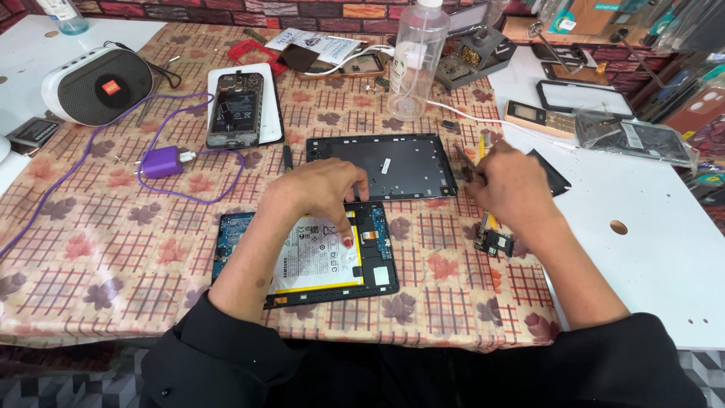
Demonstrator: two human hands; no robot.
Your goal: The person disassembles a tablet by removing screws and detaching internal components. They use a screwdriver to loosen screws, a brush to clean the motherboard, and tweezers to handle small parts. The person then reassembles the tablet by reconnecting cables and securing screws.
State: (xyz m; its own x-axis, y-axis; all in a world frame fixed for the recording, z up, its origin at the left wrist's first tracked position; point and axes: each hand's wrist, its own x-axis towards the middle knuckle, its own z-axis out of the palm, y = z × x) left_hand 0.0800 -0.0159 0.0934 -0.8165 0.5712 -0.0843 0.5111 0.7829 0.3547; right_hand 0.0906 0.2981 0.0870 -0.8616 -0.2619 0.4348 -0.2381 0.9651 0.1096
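An opened tablet (302, 261) lies in front of me, its white battery and blue circuit boards exposed. My left hand (321, 193) rests over its top edge, thumb pressing on the battery, fingers curled. The tablet's dark back cover (393, 162) lies just beyond. My right hand (510, 181) hovers at the cover's right edge, pinching thin metal tweezers (464, 159) that point at that edge. A small circuit part (495, 243) lies on the cloth below my right wrist.
A disassembled phone (236, 109) on a white tray, a purple charger with cable (162, 162), a white speaker (98, 85), a clear bottle (418, 57), a soldering stand (476, 53) and a keypad phone (540, 119). White board (642, 227) at right.
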